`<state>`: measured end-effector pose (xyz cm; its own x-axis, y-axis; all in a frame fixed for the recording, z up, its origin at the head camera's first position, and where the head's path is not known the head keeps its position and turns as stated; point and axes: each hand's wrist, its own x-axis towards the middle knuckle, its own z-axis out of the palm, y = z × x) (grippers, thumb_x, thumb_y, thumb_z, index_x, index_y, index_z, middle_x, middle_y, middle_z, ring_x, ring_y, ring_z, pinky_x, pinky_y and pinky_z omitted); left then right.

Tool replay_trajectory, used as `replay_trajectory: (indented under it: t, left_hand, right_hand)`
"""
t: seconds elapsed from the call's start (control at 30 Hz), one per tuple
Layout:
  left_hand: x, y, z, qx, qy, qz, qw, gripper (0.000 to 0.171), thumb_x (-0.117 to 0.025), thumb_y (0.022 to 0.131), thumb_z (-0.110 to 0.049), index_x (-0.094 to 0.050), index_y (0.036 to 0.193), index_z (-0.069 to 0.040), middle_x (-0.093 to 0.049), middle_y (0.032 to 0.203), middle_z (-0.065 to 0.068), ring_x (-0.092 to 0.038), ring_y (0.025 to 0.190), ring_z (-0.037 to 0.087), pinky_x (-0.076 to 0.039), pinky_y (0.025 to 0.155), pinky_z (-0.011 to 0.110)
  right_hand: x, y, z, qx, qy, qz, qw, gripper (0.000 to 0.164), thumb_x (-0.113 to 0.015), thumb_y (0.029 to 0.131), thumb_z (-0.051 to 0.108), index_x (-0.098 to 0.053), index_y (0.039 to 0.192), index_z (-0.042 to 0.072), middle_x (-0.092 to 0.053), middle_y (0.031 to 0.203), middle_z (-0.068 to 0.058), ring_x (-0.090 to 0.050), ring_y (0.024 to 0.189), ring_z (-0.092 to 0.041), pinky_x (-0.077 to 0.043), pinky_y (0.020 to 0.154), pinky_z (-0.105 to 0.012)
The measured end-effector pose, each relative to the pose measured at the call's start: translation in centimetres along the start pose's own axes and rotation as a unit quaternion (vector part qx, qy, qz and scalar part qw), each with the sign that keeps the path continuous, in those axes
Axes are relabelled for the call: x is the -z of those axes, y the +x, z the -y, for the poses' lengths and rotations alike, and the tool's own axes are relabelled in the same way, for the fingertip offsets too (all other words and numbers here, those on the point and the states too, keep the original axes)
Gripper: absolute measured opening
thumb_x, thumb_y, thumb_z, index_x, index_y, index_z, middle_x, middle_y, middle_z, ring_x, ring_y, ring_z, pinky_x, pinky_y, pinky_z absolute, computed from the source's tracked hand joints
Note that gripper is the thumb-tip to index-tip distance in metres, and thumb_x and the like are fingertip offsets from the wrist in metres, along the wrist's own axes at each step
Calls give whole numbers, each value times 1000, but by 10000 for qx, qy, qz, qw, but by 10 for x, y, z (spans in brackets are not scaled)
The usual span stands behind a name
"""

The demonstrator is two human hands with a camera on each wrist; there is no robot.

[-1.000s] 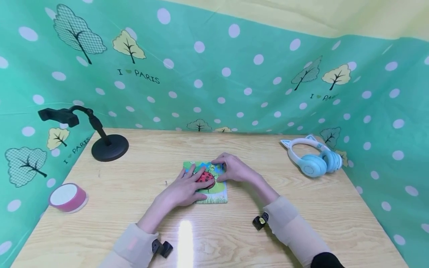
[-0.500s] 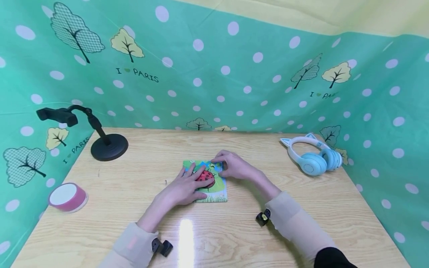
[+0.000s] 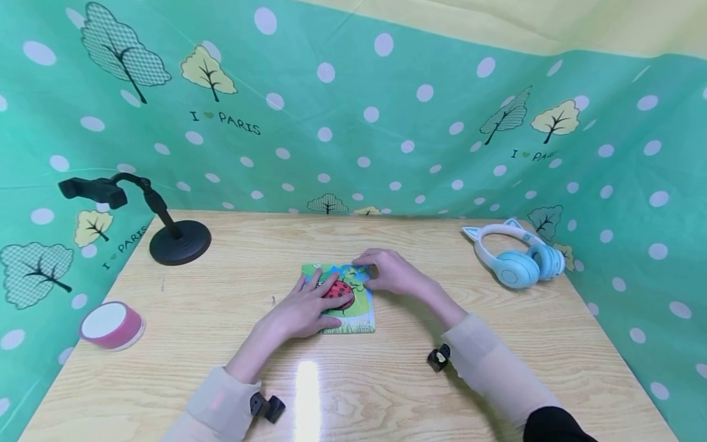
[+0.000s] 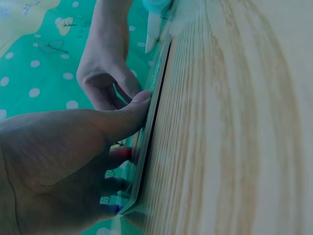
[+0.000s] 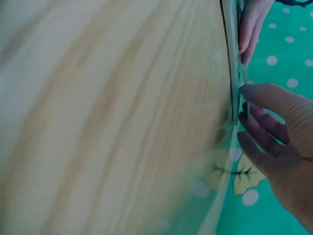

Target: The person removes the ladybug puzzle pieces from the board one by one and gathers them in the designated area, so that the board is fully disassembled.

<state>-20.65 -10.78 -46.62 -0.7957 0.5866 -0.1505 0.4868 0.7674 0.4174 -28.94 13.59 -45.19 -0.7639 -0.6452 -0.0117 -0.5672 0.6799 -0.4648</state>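
Note:
A square ladybug jigsaw puzzle lies flat on the wooden table, with a red spotted ladybug on green and blue. My left hand rests on its left half, fingers spread, covering part of the picture. At the upper right corner, my right hand curves its thumb and fingers together. In the right wrist view, a thin puzzle piece shows edge-on between that hand's thumb and fingers, close against the board. The left wrist view shows the left thumb pressing the board near its edge; most of the piece is hidden.
A black gooseneck stand is at the back left. Nearer on the left sits a pink round container with a white top. Light blue cat-ear headphones lie at the back right. A green dotted cloth encloses the table behind and at the sides.
My right hand has shifted slightly right at the upper corner, and its wrist has swung right. Green picture now shows beside its fingertips. My left hand has stayed in place.

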Motion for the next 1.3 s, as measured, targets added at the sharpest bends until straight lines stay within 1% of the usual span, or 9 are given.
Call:
replay_trajectory:
  t: [0.13,0.3,0.5,0.67,0.87,1.0,1.2,1.3]
  left_hand:
    - [0,0,0,-9,16,14,10000,55,-60,102,-44,-50,154,-29,-17,173,18,-8,159,50,-11,126,71]
    - [0,0,0,6,19,69,10000,55,-59,103,-44,-48,155,-30,-15,173,16,-6,160,49,-9,127,70]
    - [0,0,1,17,-20,80,10000,56,-59,103,-43,-48,155,-29,-15,173,16,-5,160,49,-9,127,70]
    - [-1,1,1,-22,-4,40,10000,56,-59,102,-43,-48,155,-28,-16,173,17,-6,160,49,-9,127,70]
    - [0,0,0,-29,-31,36,10000,56,-59,102,-43,-48,155,-28,-17,173,17,-7,159,49,-9,127,70]
    - [0,-1,1,-15,-30,33,10000,56,-60,102,-43,-48,155,-28,-17,173,17,-6,160,49,-9,127,70]
    - [-1,0,1,-34,-45,62,10000,56,-59,103,-43,-47,155,-28,-16,173,16,-6,160,49,-9,127,70]
    - [-1,0,0,-40,-45,61,10000,56,-59,103,-43,-47,156,-29,-16,173,16,-6,160,49,-9,128,70]
  right_hand:
    - [4,-7,-12,-93,404,-120,9991,52,-81,85,7,-68,134,5,-70,136,-11,-65,128,-27,-53,111,-42]
    - [13,-19,-30,-250,499,-262,9981,52,-84,83,8,-69,133,6,-71,135,-10,-66,127,-28,-53,111,-43]
    - [27,-37,-52,-455,395,-261,9978,52,-84,83,10,-70,133,9,-71,134,-10,-68,125,-29,-54,109,-46]
    - [39,-56,-73,-554,284,-347,9975,50,-84,83,11,-71,131,9,-73,131,-11,-70,121,-31,-56,105,-48]
    - [55,-80,-92,-799,177,-419,9958,49,-84,83,12,-72,131,10,-75,128,-11,-70,120,-34,-57,102,-53]
    - [63,-92,-102,-953,68,-467,9943,50,-84,83,13,-72,131,12,-74,129,-11,-69,122,-35,-57,102,-54]
    - [72,-106,-113,-1065,-32,-451,9933,53,-84,84,12,-69,134,9,-72,131,-14,-66,125,-39,-54,104,-57]
    - [76,-114,-118,-1129,-94,-474,9924,54,-84,83,11,-68,135,9,-72,132,-15,-66,125,-39,-54,105,-57]
